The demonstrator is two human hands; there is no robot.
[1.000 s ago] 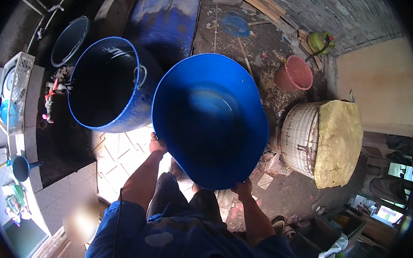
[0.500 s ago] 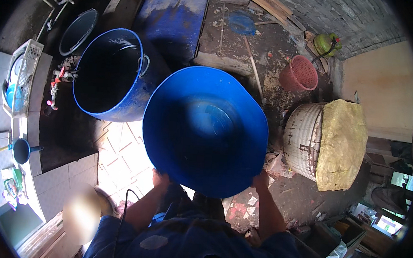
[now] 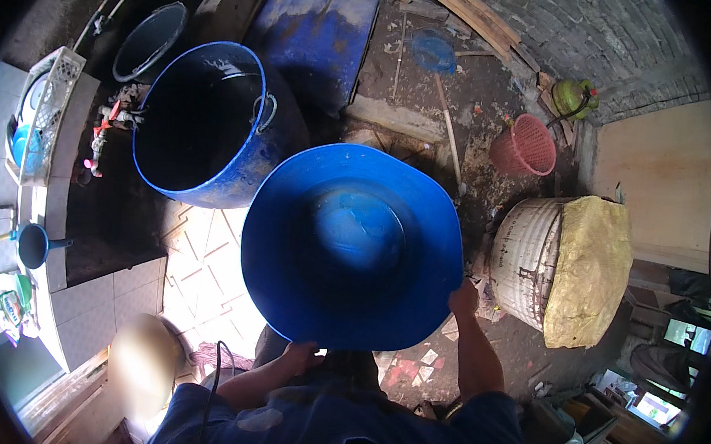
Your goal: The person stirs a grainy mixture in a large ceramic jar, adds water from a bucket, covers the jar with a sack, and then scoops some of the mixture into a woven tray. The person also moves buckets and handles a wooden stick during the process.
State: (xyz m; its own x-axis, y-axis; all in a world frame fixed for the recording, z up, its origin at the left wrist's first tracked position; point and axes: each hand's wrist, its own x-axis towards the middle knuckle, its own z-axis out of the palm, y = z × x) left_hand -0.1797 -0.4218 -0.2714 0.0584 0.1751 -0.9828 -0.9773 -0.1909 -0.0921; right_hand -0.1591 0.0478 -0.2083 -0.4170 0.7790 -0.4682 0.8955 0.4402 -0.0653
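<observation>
A large round blue tub (image 3: 351, 295) is held in front of my body, its wide mouth facing up and its inside in shadow around a lighter bottom. My left hand (image 3: 302, 357) is closed on the rim at the near side, left of its middle. The right side of the rim is gripped by my right hand (image 3: 463, 299), with the arm stretched forward. The fingers of both hands are partly hidden by the tub wall. Just beyond it to the left stands a big blue drum (image 3: 283, 148) with a metal handle and a dark interior.
To the right is a white ribbed container (image 3: 524, 257) topped by a yellowish sack (image 3: 588, 273). Farther back are a red perforated basket (image 3: 523, 145), a green gas cylinder (image 3: 572, 98) and a long-handled net (image 3: 435, 52). A blue dipper (image 3: 34, 245) lies on the tiled counter at left.
The tub has come nearer to me and turned slightly. My left hand has shifted right and nearer along the rim; my right hand sits a little farther out and higher.
</observation>
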